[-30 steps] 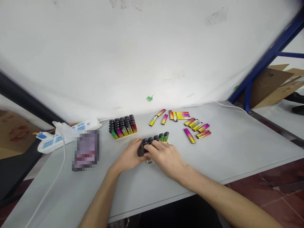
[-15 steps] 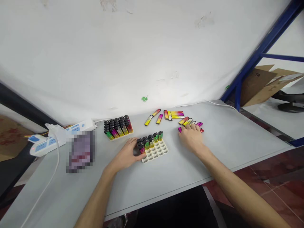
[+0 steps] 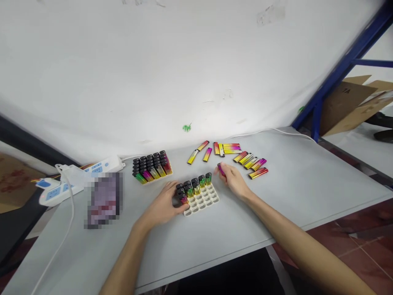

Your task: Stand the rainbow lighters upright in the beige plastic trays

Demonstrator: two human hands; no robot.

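Note:
A cream tray with slots (image 3: 202, 204) lies on the table, with several upright lighters (image 3: 196, 184) in its back and left slots; many front slots are bare. My left hand (image 3: 163, 205) is closed round the tray's left end, thumb at the front corner and fingers behind. Just right of the tray, my right hand (image 3: 232, 180) pinches a purple lighter (image 3: 220, 168) with a dark top. Loose lighters (image 3: 250, 160) in yellow, red, silver and purple lie beyond that hand. To the back left stands a second tray (image 3: 158, 178) packed with upright black-topped lighters.
White power strips (image 3: 104, 164) with plugs and a cable (image 3: 70, 221) occupy the table's left side, beside a blurred-out purplish item (image 3: 104, 200). A white wall (image 3: 184, 73) rises behind. Cardboard boxes (image 3: 346, 102) stand beyond a blue metal frame (image 3: 330, 86) at right.
My right hand has picked up a purple lighter from the loose group and brought it left, close to the tray. My left hand keeps its place at the tray.

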